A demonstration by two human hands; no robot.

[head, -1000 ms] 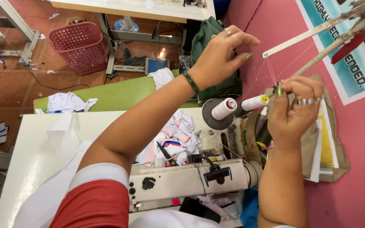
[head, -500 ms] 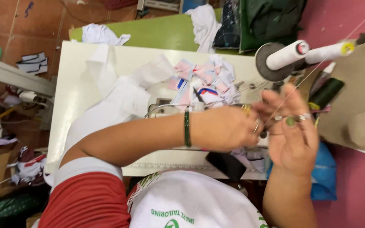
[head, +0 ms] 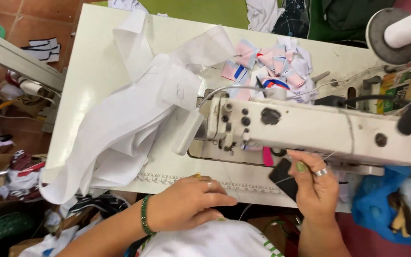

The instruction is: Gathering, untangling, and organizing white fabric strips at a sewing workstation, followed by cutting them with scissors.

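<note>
White thread, very fine, runs between my right hand and the underside of the sewing machine, and I am pinching it between thumb and fingertips just below the machine's arm. The strand is so thin that I can only follow it for a short stretch near my ring; whether it already passes through the guides on the machine's face I cannot tell.

Judging by how things lie, the threading looks only partly done: the white thread cone stands behind the machine at its right end, the thread is in my fingers in front of the machine, and nothing sits under the needle end at the machine's left. The white fabric is heaped to the left of the machine, pushed aside rather than fed in, so the sewing itself has not begun. A pile of small pink and white labels lies behind the machine, untouched.

My right wrist is bent upward, palm toward me, fingers gathered to a point close under the machine. My left hand rests in front of the machine at the near edge of the table, knuckles up, fingers loosely curled and lying flat over the printed ruler strip; it grips nothing that I can see. A green bead bracelet sits on that wrist.
</note>
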